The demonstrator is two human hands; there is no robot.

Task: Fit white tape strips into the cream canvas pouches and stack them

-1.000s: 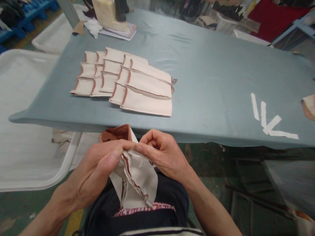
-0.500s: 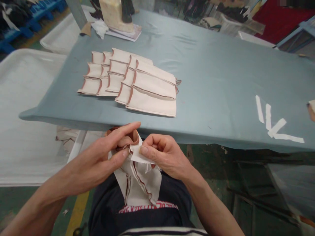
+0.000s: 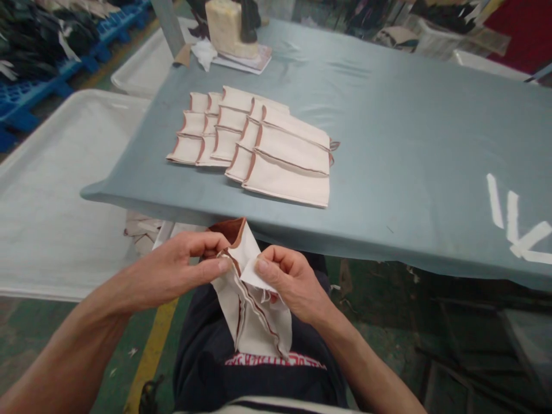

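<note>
W/ pouch (image 3: 259, 336) over my lap (image 3: 198, 351) by the tbl (image 3: 379, 236), L hand (image 3: 190, 267) pinching its seam (image 3: 235, 265) & R hand (image 3: 295, 282) gripping white strip (image 3: 253, 277), best hold fabric steady, threads (image 3: 264, 296) clear of fingertips.

one head-worn view. we look forward and steeply down over the wearer's own lap (image 3: 259, 385); left hand (image 3: 185, 264) and right hand (image 3: 295, 282) sit close, below mid-frame. beyond them we see the table (image 3: 401, 144) stretch away, its near edge slanting lower rightward.
</note>
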